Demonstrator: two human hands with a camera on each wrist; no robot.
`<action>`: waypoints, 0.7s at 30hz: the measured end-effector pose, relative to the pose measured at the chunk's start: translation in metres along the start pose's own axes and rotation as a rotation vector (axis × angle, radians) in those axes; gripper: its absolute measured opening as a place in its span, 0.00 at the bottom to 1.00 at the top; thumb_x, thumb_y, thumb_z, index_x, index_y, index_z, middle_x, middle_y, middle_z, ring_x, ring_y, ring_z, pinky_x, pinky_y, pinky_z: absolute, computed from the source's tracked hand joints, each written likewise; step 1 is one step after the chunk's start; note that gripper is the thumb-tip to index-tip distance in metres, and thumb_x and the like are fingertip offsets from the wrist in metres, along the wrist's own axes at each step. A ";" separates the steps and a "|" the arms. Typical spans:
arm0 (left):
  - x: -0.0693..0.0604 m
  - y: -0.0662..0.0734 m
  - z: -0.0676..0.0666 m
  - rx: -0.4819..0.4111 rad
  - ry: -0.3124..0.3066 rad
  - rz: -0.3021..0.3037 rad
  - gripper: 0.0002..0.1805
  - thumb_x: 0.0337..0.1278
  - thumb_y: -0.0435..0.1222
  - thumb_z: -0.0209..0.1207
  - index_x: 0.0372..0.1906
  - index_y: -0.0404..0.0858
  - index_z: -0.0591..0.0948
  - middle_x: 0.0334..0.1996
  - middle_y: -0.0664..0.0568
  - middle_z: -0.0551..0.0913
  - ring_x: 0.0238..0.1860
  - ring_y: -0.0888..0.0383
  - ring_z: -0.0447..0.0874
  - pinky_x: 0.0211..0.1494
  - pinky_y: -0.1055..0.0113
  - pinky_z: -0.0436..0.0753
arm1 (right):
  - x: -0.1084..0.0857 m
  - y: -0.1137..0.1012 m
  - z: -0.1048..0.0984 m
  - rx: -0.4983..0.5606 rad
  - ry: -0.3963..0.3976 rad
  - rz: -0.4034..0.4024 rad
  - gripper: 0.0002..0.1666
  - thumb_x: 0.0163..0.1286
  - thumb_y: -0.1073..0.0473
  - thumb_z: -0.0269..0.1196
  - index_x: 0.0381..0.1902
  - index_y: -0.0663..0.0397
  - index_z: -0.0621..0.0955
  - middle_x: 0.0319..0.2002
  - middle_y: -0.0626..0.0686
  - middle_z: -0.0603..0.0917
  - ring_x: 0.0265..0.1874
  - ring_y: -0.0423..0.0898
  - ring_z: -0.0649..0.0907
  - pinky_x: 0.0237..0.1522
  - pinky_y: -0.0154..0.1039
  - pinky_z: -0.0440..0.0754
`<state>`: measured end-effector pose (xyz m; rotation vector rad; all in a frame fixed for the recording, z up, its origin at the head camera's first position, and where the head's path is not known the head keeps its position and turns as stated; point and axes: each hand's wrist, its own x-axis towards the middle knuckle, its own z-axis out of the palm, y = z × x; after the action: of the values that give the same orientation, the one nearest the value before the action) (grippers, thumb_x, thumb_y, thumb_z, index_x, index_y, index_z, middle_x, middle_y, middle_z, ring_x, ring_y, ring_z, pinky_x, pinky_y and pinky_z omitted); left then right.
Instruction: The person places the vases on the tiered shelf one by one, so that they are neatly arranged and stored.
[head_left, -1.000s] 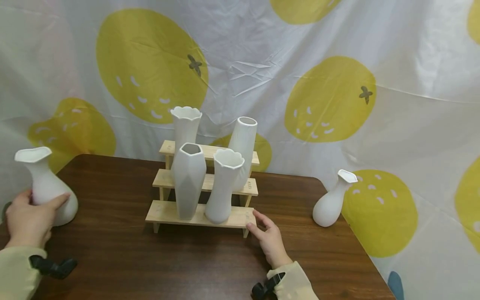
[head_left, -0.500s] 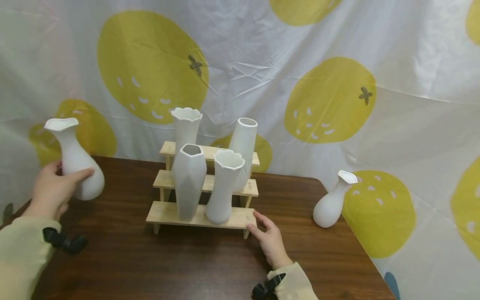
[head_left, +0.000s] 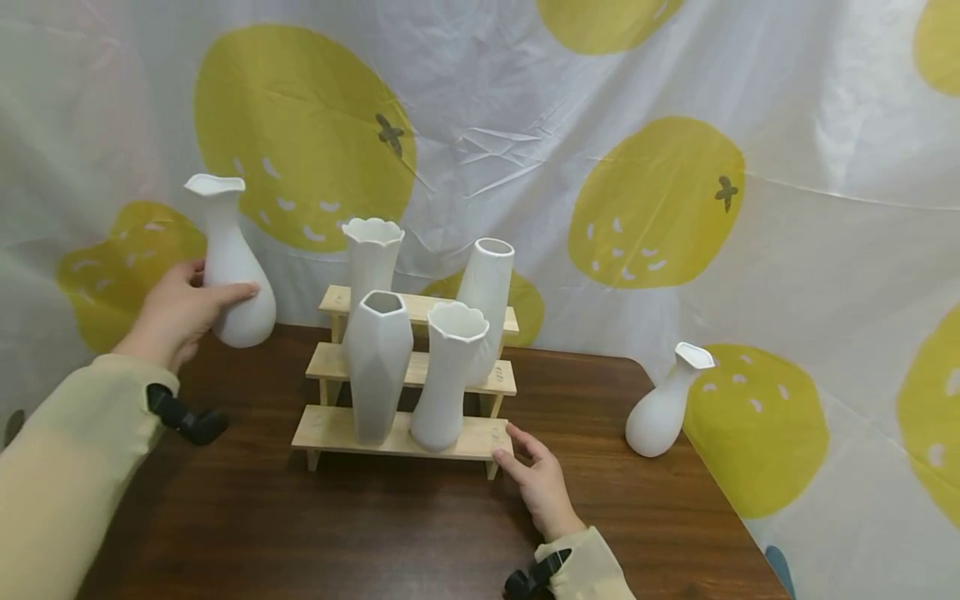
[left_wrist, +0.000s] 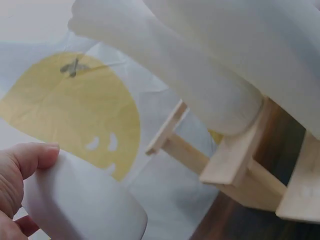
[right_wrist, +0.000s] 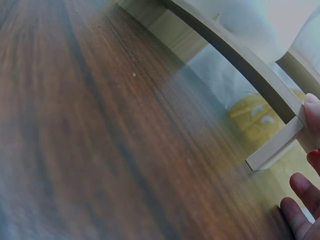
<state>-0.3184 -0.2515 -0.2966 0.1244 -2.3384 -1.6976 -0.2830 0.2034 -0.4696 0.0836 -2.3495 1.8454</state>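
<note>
My left hand (head_left: pixel 176 312) grips the round lower body of a white vase (head_left: pixel 234 242) with a flared, wavy mouth. This vase is held in the air, nearly upright, left of a three-tier wooden stand (head_left: pixel 322 425). In the left wrist view the thumb lies across the vase's body (left_wrist: pixel 95 200); its neck is cut off. My right hand (head_left: pixel 542 483) pinches the right end of the stand's lowest shelf. On the stand are a faceted vase (head_left: pixel 378 367), a short scalloped vase (head_left: pixel 450 375), a scalloped vase (head_left: pixel 372 254) at the back left, and a tapered vase (head_left: pixel 489 287).
Another flared-mouth white vase (head_left: pixel 660 412) leans on the right side of the dark wooden table (head_left: pixel 360 533). A white curtain (head_left: pixel 495 100) with yellow fruit prints hangs close behind the table. Black straps with mounts sit on both wrists.
My left hand has lifted the vase off the table's left side and carried it up and rightward, closer to the stand. The right hand stays on the shelf end.
</note>
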 end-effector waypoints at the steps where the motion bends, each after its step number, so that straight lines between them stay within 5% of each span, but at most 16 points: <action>1: 0.003 0.004 0.003 -0.005 -0.005 0.011 0.53 0.56 0.52 0.64 0.73 0.28 0.50 0.67 0.33 0.59 0.62 0.38 0.63 0.60 0.45 0.69 | -0.002 -0.004 0.000 0.001 -0.003 0.001 0.30 0.62 0.59 0.69 0.61 0.61 0.76 0.53 0.60 0.79 0.53 0.53 0.74 0.49 0.39 0.72; 8: 0.015 0.030 0.019 -0.023 -0.049 0.027 0.52 0.56 0.51 0.65 0.74 0.30 0.50 0.69 0.34 0.58 0.62 0.38 0.63 0.58 0.45 0.70 | -0.015 -0.033 0.000 -0.014 -0.010 -0.007 0.28 0.64 0.63 0.67 0.61 0.66 0.75 0.52 0.63 0.79 0.52 0.56 0.74 0.48 0.38 0.72; 21: 0.031 0.070 0.050 -0.039 -0.092 0.002 0.50 0.55 0.49 0.66 0.75 0.36 0.51 0.70 0.37 0.59 0.63 0.38 0.64 0.58 0.43 0.71 | -0.014 -0.032 0.001 -0.010 -0.005 -0.009 0.28 0.63 0.63 0.67 0.61 0.66 0.75 0.55 0.63 0.78 0.53 0.55 0.74 0.49 0.38 0.72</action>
<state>-0.3555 -0.1901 -0.2400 0.0372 -2.3675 -1.7828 -0.2648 0.1938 -0.4411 0.0985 -2.3575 1.8314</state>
